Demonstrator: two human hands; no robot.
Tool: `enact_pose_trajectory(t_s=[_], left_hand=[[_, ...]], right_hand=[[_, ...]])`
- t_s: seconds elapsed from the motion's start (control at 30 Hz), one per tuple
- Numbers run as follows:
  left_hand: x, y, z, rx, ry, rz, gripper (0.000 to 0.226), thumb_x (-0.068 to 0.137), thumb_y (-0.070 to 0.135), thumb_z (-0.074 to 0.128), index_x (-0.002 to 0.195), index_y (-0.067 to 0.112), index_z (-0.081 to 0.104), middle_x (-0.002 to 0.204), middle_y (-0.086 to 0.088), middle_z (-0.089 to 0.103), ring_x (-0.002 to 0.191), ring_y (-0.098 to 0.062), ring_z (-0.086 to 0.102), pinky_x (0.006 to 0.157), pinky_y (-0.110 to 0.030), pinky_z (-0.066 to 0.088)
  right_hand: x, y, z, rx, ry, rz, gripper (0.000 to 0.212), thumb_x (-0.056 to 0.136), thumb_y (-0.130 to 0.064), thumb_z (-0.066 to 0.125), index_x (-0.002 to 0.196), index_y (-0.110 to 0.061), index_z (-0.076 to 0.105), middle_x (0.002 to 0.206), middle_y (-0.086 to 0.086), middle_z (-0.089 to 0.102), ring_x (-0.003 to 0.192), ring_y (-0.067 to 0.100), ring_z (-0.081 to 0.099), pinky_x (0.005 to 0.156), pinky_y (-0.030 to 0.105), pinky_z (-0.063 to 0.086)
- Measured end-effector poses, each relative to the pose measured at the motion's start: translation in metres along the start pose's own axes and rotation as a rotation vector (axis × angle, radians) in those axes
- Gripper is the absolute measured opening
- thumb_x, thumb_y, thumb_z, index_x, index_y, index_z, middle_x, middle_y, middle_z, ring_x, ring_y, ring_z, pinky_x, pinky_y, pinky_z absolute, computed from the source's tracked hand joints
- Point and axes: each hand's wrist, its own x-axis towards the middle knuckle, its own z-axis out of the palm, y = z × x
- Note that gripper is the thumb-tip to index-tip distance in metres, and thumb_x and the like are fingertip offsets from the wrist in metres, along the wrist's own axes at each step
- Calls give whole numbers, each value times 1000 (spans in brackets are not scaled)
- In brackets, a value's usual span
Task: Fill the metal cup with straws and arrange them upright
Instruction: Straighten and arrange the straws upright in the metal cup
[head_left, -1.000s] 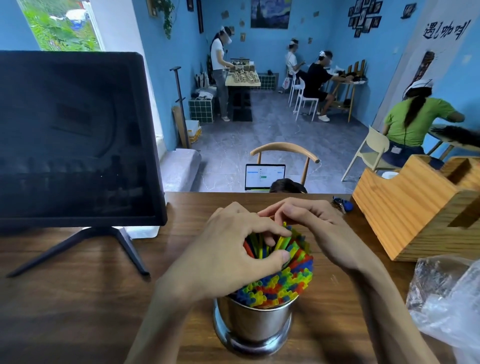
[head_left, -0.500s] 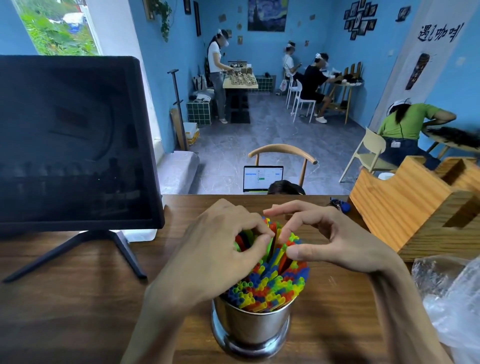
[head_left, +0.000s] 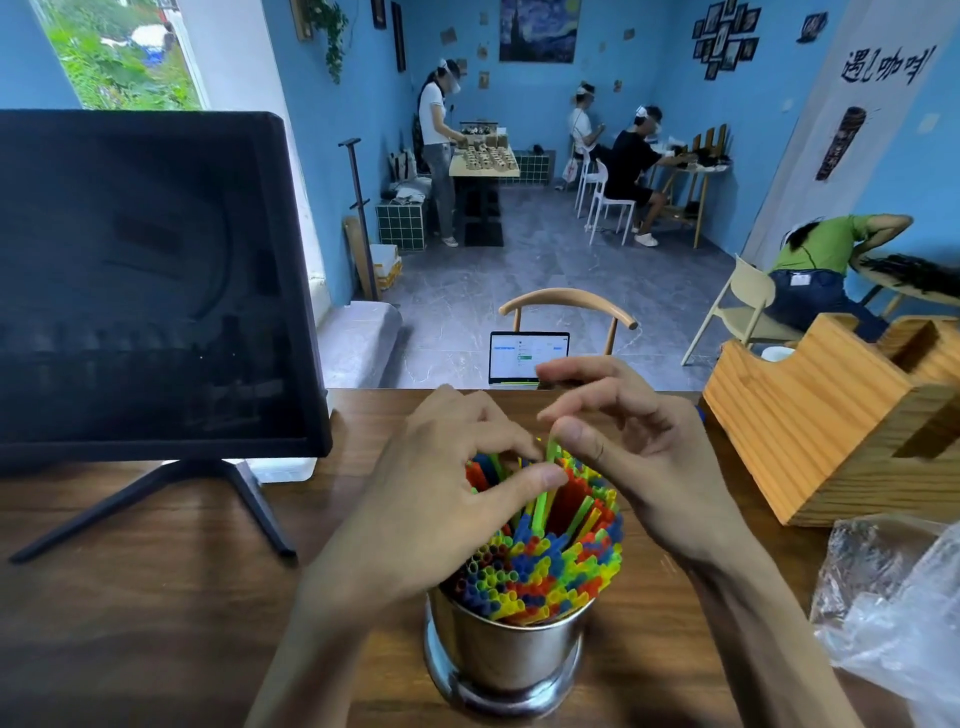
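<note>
The left hand (head_left: 441, 499) curls over the far left part of the straw bundle, its thumb (head_left: 524, 480) and bent fingers closed round a few of the coloured straws (head_left: 540, 566), with a green straw (head_left: 544, 493) running up past the thumb tip. The right hand (head_left: 639, 457) hangs just above the bundle's right side, fingers loosely bent and spread; its thumb tip lies against the top of that green straw, but whether it pinches the straw or only touches it cannot be told. The two thumbs almost meet over the middle of the bundle.

The straws, red, blue, yellow and green, stand packed in the metal cup (head_left: 506, 660), open ends up; those at the back stand taller and lean slightly, those at the front sit lower near the rim. The cup stands upright on the wooden table (head_left: 156, 623), near its front edge and about midway along it.

To the left on the table, toward the back, a dark monitor (head_left: 150, 280) stands on a splayed stand. At the right, near the back edge, sits a wooden organiser box (head_left: 821, 421), and in front of it, at the right edge, lies a crumpled clear plastic bag (head_left: 893, 597). Beyond the table's back edge a laptop screen (head_left: 527, 356) and a wooden chair (head_left: 569, 306) show.
</note>
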Motion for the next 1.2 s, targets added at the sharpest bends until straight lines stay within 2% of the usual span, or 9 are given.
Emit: enact_pose_trajectory(t_s=[0.13,0.33,0.47,0.6,0.73,0.83,1.03,1.13,1.2], left_hand=[[-1,5,-7,-476,257,30,20,85,45,69,84,25,72,72,2,68,67,-13,63,64,-24,50],[-1,3,-18,-854,537,8,5,86,25,68,82,24,71,66,1,71,62,-12,67,62,-21,52],[-2,5,-26,-761,370,-144,9,74,20,78,81,15,74,65,5,73,55,1,65,53,-9,47],[-3,-8,-27,-336,25,-156,16,68,45,79,80,35,81,88,14,76,92,-7,70,84,-31,54],[-2,-5,-18,-171,-137,-119,19,73,58,72,83,43,79,95,27,70,110,-1,57,97,-33,47],[1,-10,-14,-206,82,-202,7,83,47,74,89,42,76,94,26,71,106,-2,61,97,-42,49],[1,-13,-14,-132,66,-271,17,80,59,73,96,51,73,96,24,67,104,2,57,95,-41,48],[-2,-8,-20,-115,8,-155,28,69,76,64,84,54,74,95,21,64,107,-3,52,93,-38,43],[-5,-2,-22,-116,-209,-103,29,67,78,63,86,58,73,100,24,63,109,-1,50,95,-41,42]], right_hand=[[-1,-4,5,53,-160,99,36,96,-28,59,130,-19,61,103,1,75,99,9,70,90,22,51],[1,-6,-11,164,-60,124,18,94,-29,66,106,-20,77,76,3,72,69,15,70,64,21,52],[2,-11,-21,517,126,157,40,65,-58,88,84,-24,80,65,0,69,51,12,64,45,15,45],[3,-16,-16,577,261,78,34,60,-50,92,80,-26,80,64,-5,67,60,8,67,50,16,50],[3,-17,-9,394,335,-7,32,77,-43,82,105,-28,77,88,-2,75,81,18,74,71,28,59],[2,-18,-2,164,305,-82,49,85,-19,73,129,-32,56,81,12,71,69,24,72,60,30,56],[-2,-6,4,-330,64,-36,12,91,-36,72,92,-26,79,94,-13,74,93,14,71,74,33,55],[-1,0,3,-366,-3,87,37,94,-56,58,79,-31,81,98,-17,72,104,11,67,84,32,51],[-1,2,2,-348,-16,110,52,96,-67,45,81,-34,82,98,-17,73,105,11,67,87,31,50]])
